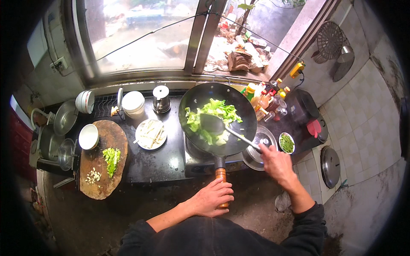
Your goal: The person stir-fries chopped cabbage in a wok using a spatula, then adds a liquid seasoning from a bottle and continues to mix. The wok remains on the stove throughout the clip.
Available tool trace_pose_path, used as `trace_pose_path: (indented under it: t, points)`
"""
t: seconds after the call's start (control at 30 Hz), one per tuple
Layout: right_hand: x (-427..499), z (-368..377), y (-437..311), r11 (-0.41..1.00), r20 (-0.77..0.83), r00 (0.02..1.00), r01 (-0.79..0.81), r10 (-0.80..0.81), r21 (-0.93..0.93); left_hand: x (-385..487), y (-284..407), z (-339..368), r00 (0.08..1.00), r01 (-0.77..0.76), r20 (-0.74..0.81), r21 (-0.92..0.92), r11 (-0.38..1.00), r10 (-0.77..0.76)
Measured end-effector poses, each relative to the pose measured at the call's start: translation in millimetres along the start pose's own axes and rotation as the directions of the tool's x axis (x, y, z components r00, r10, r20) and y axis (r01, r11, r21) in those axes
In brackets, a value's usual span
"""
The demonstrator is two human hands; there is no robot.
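A black wok point(195, 96) sits on the gas stove point(195, 160), holding chopped leafy greens point(221, 107). My left hand point(213, 197) is wrapped around its wooden handle point(220, 174). In my right hand point(278, 163) is the metal shaft of a wok spatula point(241, 138), whose dark blade rests over the greens and hides some of them. Just below the spatula's shaft, a glass pot lid point(270, 134) lies right of the stove. A small bowl of chopped green vegetables point(287, 143) stands beyond my right hand.
At left, a round wooden chopping board point(112, 131) holds a white bowl point(88, 137), cut greens point(111, 161) and minced garlic point(93, 176). A plate of pale strips point(150, 134) stands between board and stove. Sauce bottles point(266, 97) crowd the wok's right side. A sink point(51, 147) lies far left.
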State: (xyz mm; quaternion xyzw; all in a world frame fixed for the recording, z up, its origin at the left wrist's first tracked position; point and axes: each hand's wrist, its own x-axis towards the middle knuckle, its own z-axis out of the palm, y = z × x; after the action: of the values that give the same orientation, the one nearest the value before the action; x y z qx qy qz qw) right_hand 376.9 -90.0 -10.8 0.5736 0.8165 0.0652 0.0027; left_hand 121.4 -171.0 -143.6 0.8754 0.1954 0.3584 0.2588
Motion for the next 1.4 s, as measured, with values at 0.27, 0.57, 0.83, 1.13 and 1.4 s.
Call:
trace_pose_path:
  t: [0.27, 0.57, 0.83, 1.13, 1.4]
  points:
    - [-14, -45, 26, 0.915, -0.093, 0.976, 0.146, -0.194, -0.377, -4, 0, 4, 1.0, 0.015, -0.012, -0.006, 1.0, -0.015]
    - [25, -3, 48, 0.958, -0.094, 0.979, -0.196, 0.18, -0.209, -7, 0, 7, 0.999, 0.014, -0.031, -0.01, 1.0, -0.014]
    - [55, 31, 42, 0.993, 0.038, 0.997, -0.074, 0.07, 0.091, -8, -2, 8, 1.0, 0.002, -0.026, -0.015, 1.0, -0.002]
    - [89, 14, 24, 0.998, 0.049, 0.999, -0.004, 0.007, -0.061, -7, -1, 4, 0.999, -0.008, -0.035, -0.007, 1.0, 0.007]
    - [97, 29, 17, 0.954, -0.218, 0.928, 0.292, -0.301, -0.072, -1, 6, -4, 0.998, 0.054, 0.042, 0.012, 0.998, -0.054]
